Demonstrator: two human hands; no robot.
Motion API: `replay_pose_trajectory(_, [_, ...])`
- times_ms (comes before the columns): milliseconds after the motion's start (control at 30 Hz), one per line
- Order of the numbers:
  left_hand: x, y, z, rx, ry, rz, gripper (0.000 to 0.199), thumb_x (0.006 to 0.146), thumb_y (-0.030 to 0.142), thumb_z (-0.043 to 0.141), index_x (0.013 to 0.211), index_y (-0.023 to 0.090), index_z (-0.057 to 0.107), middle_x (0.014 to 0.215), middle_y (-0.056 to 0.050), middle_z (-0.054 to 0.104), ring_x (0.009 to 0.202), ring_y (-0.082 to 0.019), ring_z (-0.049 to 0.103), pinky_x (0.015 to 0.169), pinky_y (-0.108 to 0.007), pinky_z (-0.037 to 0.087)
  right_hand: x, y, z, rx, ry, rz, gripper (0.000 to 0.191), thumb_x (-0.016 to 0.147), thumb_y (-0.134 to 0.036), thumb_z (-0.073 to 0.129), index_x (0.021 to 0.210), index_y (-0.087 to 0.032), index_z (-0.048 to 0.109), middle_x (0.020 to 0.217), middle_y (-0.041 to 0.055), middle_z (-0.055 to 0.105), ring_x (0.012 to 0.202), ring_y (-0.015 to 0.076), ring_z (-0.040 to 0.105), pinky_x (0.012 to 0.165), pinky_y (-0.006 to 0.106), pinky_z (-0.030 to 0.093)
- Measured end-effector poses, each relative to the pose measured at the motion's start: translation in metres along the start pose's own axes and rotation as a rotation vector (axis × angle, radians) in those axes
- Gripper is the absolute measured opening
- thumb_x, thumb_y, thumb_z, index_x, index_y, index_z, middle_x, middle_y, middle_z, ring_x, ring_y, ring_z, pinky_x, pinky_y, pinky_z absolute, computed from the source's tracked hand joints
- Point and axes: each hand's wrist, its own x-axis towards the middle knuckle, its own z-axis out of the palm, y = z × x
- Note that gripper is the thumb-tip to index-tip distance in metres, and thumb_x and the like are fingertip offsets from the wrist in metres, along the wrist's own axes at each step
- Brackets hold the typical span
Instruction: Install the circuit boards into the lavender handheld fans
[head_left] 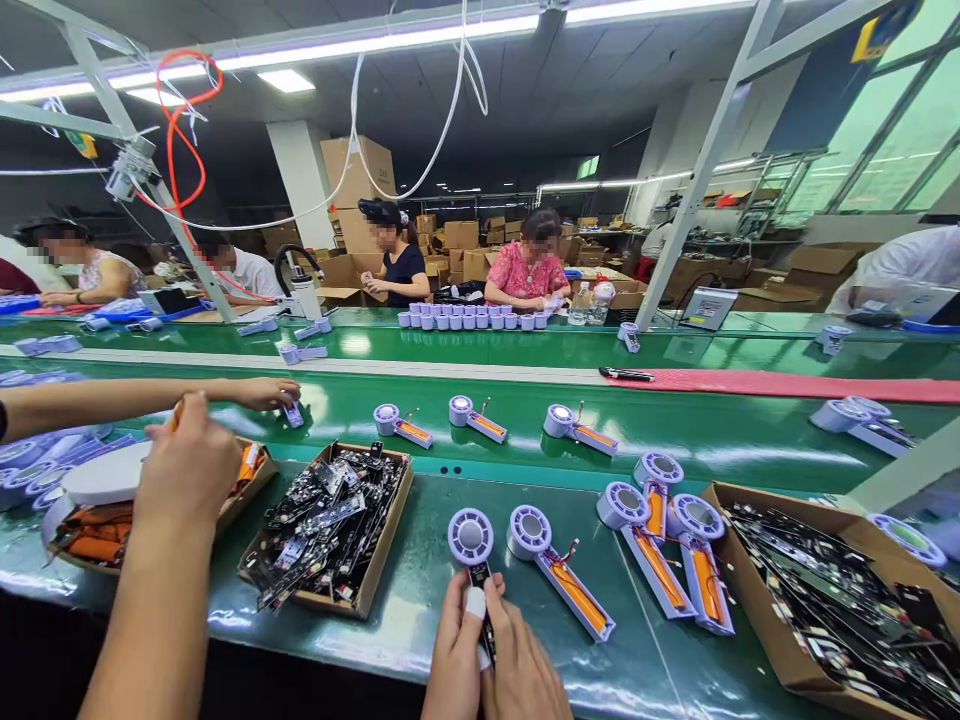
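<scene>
**Both hands pinch a fan's black board at the desk's front edge.**

The fan (470,535) lies straight ahead, its long axis running away from the person, ring end farthest, board (484,625) pinched between the left hand (454,650) and right hand (521,668). The fingers (491,610) press together on either side, the left thumb capped white; neither hand is clearly nearer. A second fan (529,532) lies just right, its orange strip slanting toward the desk (420,640) edge. A box of boards (390,530) sits left, and a co-worker's hand (187,470) works well apart.
</scene>
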Motion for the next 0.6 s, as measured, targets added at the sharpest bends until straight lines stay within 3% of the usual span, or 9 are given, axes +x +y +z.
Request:
replay_pose_trajectory(100, [-0.003, 0.017, 0.004, 0.491, 0.049, 0.088, 0.04, 0.089, 0.039, 0.047, 0.119, 0.017, 0.06, 0.127, -0.013, 0.065, 0.121, -0.026, 0.057, 0.099, -0.034, 0.043, 0.002, 0.008, 0.01, 0.009, 0.051, -0.011, 0.063, 0.093, -0.017, 0.032, 0.153, -0.022, 0.013, 0.118, 0.0127, 0.067, 0.091, 0.028, 0.069, 0.075, 0.041, 0.058])
replay_pose_trajectory(200, [-0.007, 0.053, 0.007, 0.973, 0.044, 0.256, 0.032, 0.092, 0.028, 0.038, 0.102, 0.019, 0.067, 0.095, -0.009, 0.076, 0.091, -0.023, 0.069, 0.079, -0.029, 0.049, 0.007, 0.014, 0.011, 0.002, 0.061, -0.062, 0.062, 0.095, -0.02, 0.031, 0.153, -0.02, 0.012, 0.122, 0.0139, 0.065, 0.1, 0.029, 0.067, 0.08, 0.043, 0.057])
replay_pose_trajectory(300, [0.002, 0.098, 0.001, 1.117, 0.118, 0.32, 0.026, 0.091, 0.028, 0.044, 0.087, 0.023, 0.069, 0.079, -0.007, 0.074, 0.085, -0.025, 0.069, 0.073, -0.029, 0.047, 0.015, 0.016, 0.007, -0.03, 0.072, -0.106, 0.068, 0.09, -0.013, 0.034, 0.153, -0.021, 0.012, 0.129, 0.0115, 0.061, 0.116, 0.03, 0.06, 0.091, 0.046, 0.053])
replay_pose_trajectory(467, [0.054, 0.166, -0.01, 1.299, 0.284, 0.368, 0.022, 0.095, 0.029, 0.048, 0.102, 0.017, 0.066, 0.109, -0.013, 0.067, 0.105, -0.026, 0.062, 0.086, -0.036, 0.048, 0.022, 0.01, 0.001, 0.007, 0.056, -0.06, 0.072, 0.086, -0.008, 0.037, 0.153, -0.021, 0.014, 0.134, 0.0093, 0.058, 0.122, 0.029, 0.055, 0.098, 0.046, 0.048])
replay_pose_trajectory(600, [0.088, 0.193, -0.003, 1.386, 0.318, 0.306, 0.034, 0.092, 0.033, 0.059, 0.121, 0.017, 0.057, 0.122, -0.008, 0.06, 0.102, -0.022, 0.063, 0.086, -0.044, 0.053, 0.023, 0.005, -0.005, 0.058, 0.022, -0.018, 0.064, 0.09, -0.016, 0.038, 0.152, -0.021, 0.019, 0.137, 0.0093, 0.056, 0.123, 0.0279, 0.055, 0.099, 0.043, 0.049])
